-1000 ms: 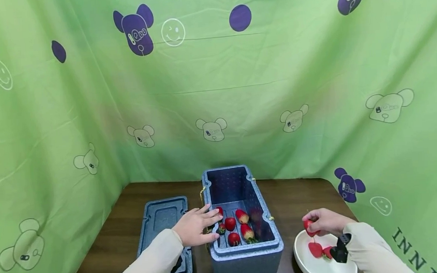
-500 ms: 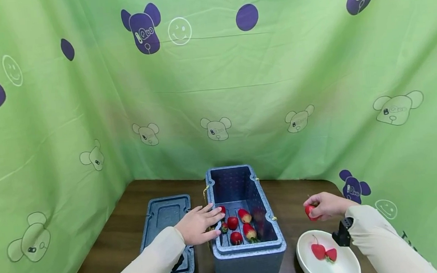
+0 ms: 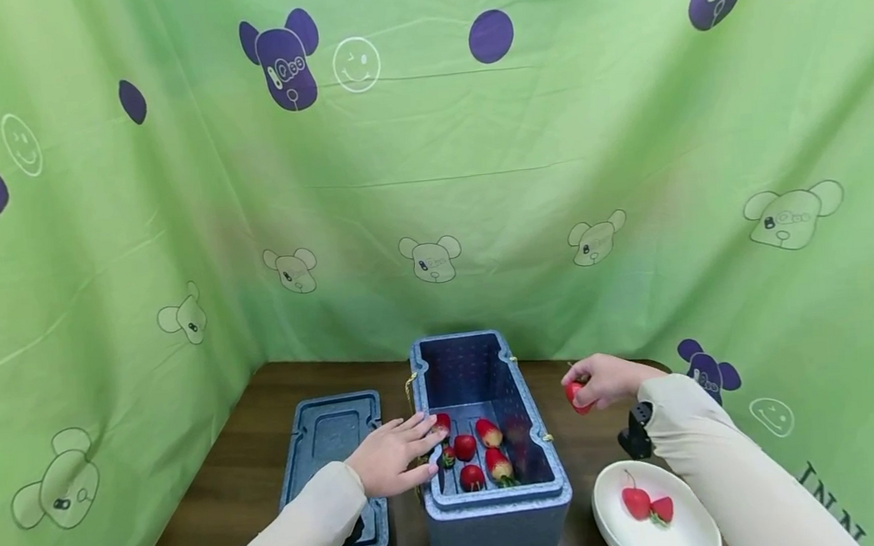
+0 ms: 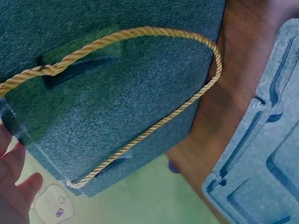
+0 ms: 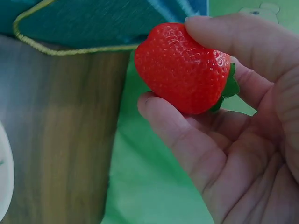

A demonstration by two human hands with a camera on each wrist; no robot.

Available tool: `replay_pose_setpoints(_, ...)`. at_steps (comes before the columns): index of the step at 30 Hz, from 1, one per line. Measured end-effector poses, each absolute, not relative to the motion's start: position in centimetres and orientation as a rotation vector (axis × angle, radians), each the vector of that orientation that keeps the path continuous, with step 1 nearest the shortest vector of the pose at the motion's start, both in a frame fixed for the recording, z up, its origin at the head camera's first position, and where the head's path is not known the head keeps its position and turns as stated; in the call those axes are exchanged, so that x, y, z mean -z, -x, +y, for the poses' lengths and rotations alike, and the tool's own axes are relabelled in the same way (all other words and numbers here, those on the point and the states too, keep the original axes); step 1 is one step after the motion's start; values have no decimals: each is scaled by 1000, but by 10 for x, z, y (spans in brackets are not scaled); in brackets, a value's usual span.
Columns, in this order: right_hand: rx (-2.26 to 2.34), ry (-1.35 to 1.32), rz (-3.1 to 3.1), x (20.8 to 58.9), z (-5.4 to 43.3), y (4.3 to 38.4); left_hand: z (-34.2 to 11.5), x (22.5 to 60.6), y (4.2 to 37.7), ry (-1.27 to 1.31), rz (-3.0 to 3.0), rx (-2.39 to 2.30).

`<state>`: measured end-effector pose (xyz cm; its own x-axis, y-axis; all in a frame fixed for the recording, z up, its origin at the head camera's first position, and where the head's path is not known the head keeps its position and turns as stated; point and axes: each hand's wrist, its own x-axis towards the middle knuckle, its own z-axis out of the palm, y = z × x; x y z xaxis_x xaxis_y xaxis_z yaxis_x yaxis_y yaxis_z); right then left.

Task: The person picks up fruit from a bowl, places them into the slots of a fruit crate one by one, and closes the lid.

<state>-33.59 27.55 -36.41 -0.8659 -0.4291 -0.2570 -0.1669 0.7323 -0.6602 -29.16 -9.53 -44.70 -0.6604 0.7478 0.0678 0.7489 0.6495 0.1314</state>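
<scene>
My right hand (image 3: 605, 380) pinches a red strawberry (image 5: 180, 70) with green leaves between thumb and fingers, above the table just right of the box. The blue-grey foam box (image 3: 496, 503) stands open-topped in the middle, with several red strawberries (image 3: 464, 447) on its floor. Two of those inside have pale ends. My left hand (image 3: 394, 458) rests with spread fingers on the box's left rim, its fingertips over the inside. On a white plate (image 3: 686, 533) at the right lie two strawberries (image 3: 635, 503), one with a thin stem.
The box's lid (image 3: 331, 446) lies flat on the wooden table (image 3: 218, 495) to the left of the box. A yellow rope handle (image 4: 154, 126) hangs on the box's side. A green printed cloth (image 3: 430, 165) surrounds the table at the back and sides.
My right hand has lifted the strawberry off the plate and carried it up and left toward the box. My left hand stays on the box's rim.
</scene>
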Motion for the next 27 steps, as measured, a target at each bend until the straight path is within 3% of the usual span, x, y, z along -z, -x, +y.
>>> replay_pose_setpoints(27, 933, 423, 2416, 355, 178, 367, -100, 458, 299, 1328, -2632, 163)
